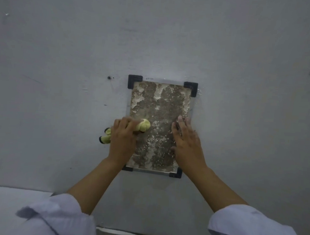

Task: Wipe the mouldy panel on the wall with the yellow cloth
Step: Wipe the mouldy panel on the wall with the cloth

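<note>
Yellow cloth [142, 125], bunched, is gripped in the closed left hand [123, 137], its long axis roughly horizontal, one end pressed on the mouldy panel [158, 106]. The right hand [186, 140] is laid flat, fingers together, on the panel's right side. The upright panel is fixed to the grey wall [64, 58] by black corner brackets [134, 80].

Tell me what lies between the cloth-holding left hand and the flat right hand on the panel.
Head view: only a bare strip of the mouldy panel separates the left hand, gripping the yellow cloth, from the right hand.

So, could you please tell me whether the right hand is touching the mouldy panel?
Touching: the head view shows the right hand lying flat on the mouldy panel.
</note>
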